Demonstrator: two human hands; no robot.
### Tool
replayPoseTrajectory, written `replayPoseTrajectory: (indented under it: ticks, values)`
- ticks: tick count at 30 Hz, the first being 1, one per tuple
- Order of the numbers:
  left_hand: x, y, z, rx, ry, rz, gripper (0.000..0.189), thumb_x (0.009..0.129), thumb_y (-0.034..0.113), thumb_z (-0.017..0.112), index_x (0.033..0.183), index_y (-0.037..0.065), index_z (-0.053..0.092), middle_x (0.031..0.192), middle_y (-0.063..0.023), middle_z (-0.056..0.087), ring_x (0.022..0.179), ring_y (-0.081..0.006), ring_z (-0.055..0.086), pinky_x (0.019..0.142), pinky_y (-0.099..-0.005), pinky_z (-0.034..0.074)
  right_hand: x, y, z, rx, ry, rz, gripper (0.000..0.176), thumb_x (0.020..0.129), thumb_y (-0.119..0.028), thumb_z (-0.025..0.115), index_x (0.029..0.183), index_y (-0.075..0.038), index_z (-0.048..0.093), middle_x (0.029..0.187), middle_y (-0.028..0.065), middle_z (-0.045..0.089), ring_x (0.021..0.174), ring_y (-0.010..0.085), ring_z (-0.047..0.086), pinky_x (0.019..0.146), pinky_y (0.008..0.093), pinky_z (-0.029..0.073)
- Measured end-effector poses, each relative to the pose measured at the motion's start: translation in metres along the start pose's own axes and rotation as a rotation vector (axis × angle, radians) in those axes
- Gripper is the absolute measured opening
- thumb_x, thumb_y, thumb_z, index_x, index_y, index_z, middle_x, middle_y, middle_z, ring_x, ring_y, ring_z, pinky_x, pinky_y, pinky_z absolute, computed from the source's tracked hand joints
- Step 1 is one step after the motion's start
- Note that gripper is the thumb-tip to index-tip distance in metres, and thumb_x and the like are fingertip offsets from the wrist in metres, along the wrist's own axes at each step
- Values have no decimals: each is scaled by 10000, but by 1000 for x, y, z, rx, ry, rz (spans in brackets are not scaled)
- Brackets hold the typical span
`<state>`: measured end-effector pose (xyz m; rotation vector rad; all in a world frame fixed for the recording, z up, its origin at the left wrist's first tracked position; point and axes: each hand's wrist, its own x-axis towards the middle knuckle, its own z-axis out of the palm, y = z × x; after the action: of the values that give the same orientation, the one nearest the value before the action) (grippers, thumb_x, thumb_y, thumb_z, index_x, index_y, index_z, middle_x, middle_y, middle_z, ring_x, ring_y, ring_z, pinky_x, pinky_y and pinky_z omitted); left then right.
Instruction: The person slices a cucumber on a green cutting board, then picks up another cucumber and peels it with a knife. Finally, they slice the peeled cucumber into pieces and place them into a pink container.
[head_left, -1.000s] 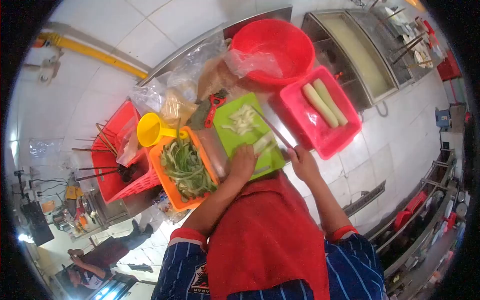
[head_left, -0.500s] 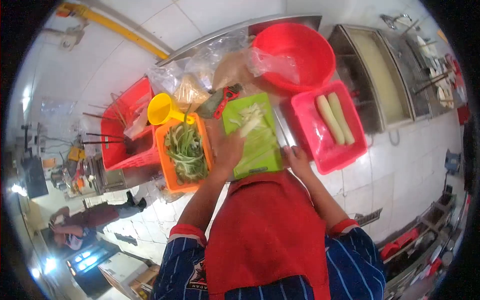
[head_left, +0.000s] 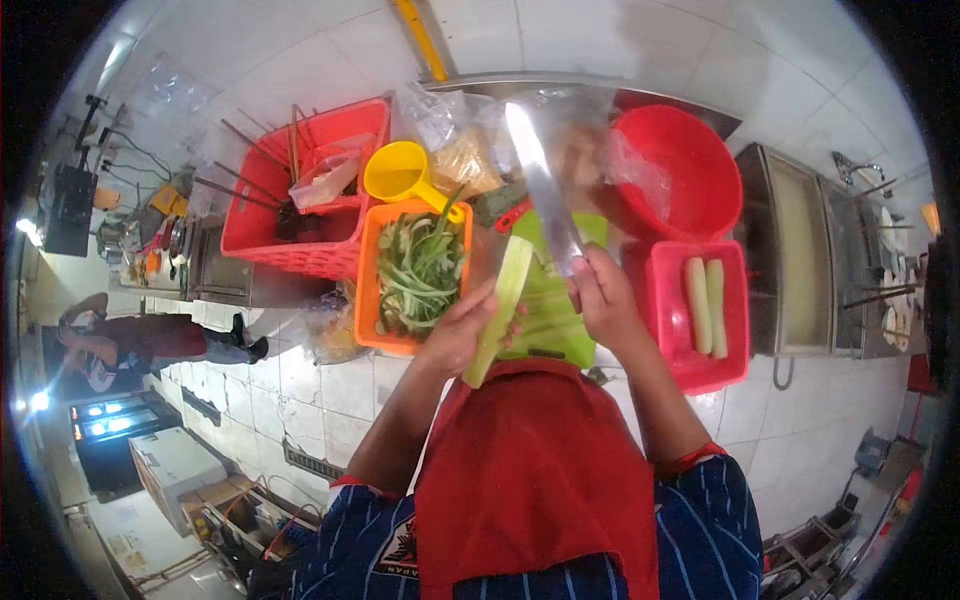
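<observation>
My left hand [head_left: 462, 335] is closed around a long pale-green piece of peeled cucumber [head_left: 513, 275], held up at a tilt over the near left side of the green cutting board [head_left: 592, 230]. Pale green slices [head_left: 545, 312] lie on the board. In my right hand [head_left: 607, 297] is a large kitchen knife [head_left: 545, 195], its broad blade raised over the board and pointing away from me. Two whole peeled cucumbers [head_left: 698, 300] rest in the pink tub [head_left: 680, 368] at the right. Green peelings [head_left: 415, 275] fill the orange basket [head_left: 366, 310] to the left.
Beyond the orange basket are a yellow dipper [head_left: 397, 170] and a red crate [head_left: 300, 258] with sticks. A red-handled tool [head_left: 513, 215] lies by the board. Plastic bags [head_left: 465, 160] and a red basin [head_left: 700, 200] stand behind. Another person [head_left: 150, 340] is far left.
The cucumber piece has been lifted off the board in my left hand. My right hand has raised the knife from beside the board. My view has turned, shifting the scene.
</observation>
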<state>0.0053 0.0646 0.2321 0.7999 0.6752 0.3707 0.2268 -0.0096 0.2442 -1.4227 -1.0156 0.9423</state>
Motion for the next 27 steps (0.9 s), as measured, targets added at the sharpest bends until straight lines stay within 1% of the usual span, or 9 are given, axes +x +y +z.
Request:
replayPoseTrajectory:
  ticks: [8,10,12,17,19,21,23,25,27]
  values:
    - [-47,36,-68,7,-121,168,503,1057,260,429,1510,60,337,1154,-89,609,962,-161,586,822,-308,506,42,-55,103,-196,-42,-13,302,1035,-246,488,865,0,528,669,126,496,636,173,476,603,347,408]
    - [-59,46,-91,21,-102,161,512,1060,259,420,1521,60,321,1168,-91,599,969,-158,583,823,-306,504,47,-54,131,-181,-48,-37,321,1054,-295,458,890,-45,575,697,-17,485,620,66,447,538,252,368]
    - [-67,57,-113,36,-238,243,543,1054,217,438,1546,62,268,1247,-92,569,987,-148,580,839,-303,511,50,-59,159,-218,-27,22,323,1054,-297,460,890,-45,578,698,-14,491,621,64,455,521,253,371]
    - [-86,83,-153,154,-173,106,665,1006,138,505,1570,57,161,1428,-89,491,1099,-169,575,886,-302,507,54,-64,211,-292,59,131,318,1051,-291,469,890,-41,581,696,-10,501,622,62,474,469,259,373]
    - [-90,91,-163,226,-262,142,715,971,41,541,1577,80,165,1418,-73,465,1078,-143,568,895,-279,507,53,-65,225,-299,96,156,392,1043,-328,475,884,16,575,703,158,568,658,212,536,664,368,459]
    - [-88,95,-176,270,-286,62,765,931,-8,552,1580,87,158,1466,-80,425,1129,-156,568,936,-293,500,52,-57,234,-280,124,161,401,1042,-335,475,889,20,579,702,164,570,660,219,541,668,372,461]
    - [-86,94,-184,212,-335,94,745,936,65,577,1564,48,176,1479,-90,433,1178,-195,561,997,-341,479,48,-56,242,-260,152,162,411,1042,-343,475,893,25,583,701,170,573,661,226,547,671,377,462]
    - [-84,93,-184,130,-357,115,716,945,36,544,1562,43,179,1482,-95,427,1245,-210,536,1042,-360,454,46,-64,246,-318,104,194,424,1039,-353,478,890,29,588,696,169,577,658,233,551,673,385,463]
    - [-81,91,-189,257,-319,145,708,931,-84,467,1557,7,150,1519,-122,374,1339,-221,468,1114,-380,392,45,-60,245,-323,112,227,430,1038,-356,480,888,32,589,699,171,579,658,235,552,672,388,462]
